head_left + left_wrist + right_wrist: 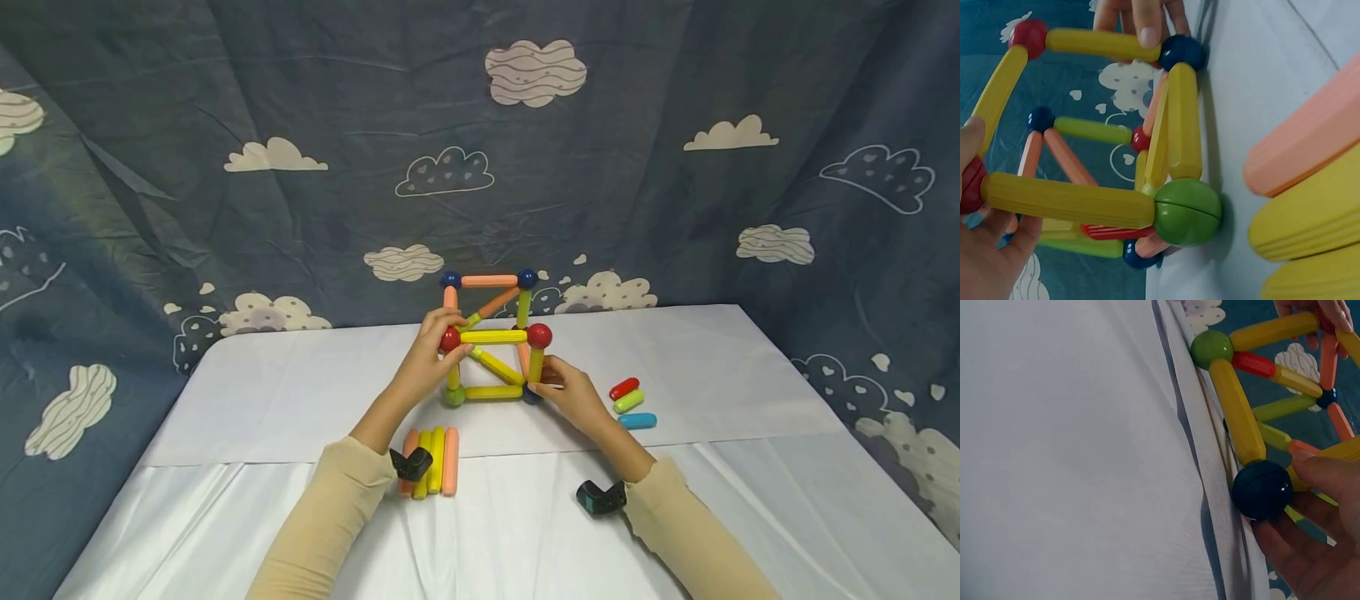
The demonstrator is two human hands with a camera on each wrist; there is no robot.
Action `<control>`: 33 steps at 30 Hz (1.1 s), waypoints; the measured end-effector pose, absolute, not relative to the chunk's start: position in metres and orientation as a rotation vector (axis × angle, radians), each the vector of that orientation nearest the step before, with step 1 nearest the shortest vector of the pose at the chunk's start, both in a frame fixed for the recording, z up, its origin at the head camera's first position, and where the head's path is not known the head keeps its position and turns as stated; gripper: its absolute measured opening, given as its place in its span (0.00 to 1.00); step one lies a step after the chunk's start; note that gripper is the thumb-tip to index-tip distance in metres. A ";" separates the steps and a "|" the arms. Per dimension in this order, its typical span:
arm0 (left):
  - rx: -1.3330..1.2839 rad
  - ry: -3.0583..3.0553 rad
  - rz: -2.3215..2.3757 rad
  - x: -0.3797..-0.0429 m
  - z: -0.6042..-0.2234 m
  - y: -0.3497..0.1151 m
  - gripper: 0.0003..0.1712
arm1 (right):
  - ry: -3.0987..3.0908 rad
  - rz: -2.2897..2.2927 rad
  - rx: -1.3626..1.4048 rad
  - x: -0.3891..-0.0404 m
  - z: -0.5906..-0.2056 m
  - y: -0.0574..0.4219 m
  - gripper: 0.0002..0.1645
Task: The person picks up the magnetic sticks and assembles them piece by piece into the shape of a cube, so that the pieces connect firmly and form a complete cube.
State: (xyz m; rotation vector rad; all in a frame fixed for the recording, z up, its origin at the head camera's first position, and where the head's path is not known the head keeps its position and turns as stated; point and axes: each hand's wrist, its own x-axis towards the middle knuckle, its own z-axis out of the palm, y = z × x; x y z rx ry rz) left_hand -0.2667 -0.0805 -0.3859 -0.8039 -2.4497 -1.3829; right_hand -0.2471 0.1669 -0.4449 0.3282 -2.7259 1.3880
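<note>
A box-shaped frame of coloured magnetic rods and balls stands on the white table. My left hand (429, 357) holds its upper front left corner, thumb and fingers around the red ball (450, 338). At the lower front right corner, my right hand (576, 396) pinches the upright yellow rod (536, 365) just above the dark blue ball (1263, 490), its fingers partly behind that ball. A yellow rod (493, 337) joins the two upper front red balls. The lower front left corner is a green ball (1187, 212). Diagonal rods run inside the frame.
Several loose orange and yellow rods (437, 460) lie side by side near my left forearm. To the right lie three short rods: red (624, 388), green (628, 402) and blue (637, 421). A dark cloud-patterned cloth (337, 100) hangs behind the table (247, 392).
</note>
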 end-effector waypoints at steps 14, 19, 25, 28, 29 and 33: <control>-0.710 -2.474 -1.452 -0.255 -0.382 -0.098 0.36 | -2.699 1.343 0.448 -0.230 -0.435 0.185 0.32; -0.601 -2.559 -1.420 -0.232 -0.385 -0.122 0.34 | -2.638 1.235 0.539 -0.212 -0.426 0.220 0.31; -0.487 -2.809 -1.343 -0.200 -0.404 -0.148 0.32 | -2.777 1.071 0.424 -0.189 -0.429 0.262 0.30; -0.442 -2.949 -1.324 -0.188 -0.417 -0.154 0.31 | -2.838 1.030 0.372 -0.183 -0.434 0.277 0.29; -0.436 -2.995 -1.319 -0.185 -0.421 -0.155 0.31 | -2.852 1.024 0.363 -0.182 -0.435 0.280 0.28; -0.484 -3.110 -1.242 -0.177 -0.433 -0.153 0.33 | -2.896 0.981 0.352 -0.182 -0.441 0.287 0.24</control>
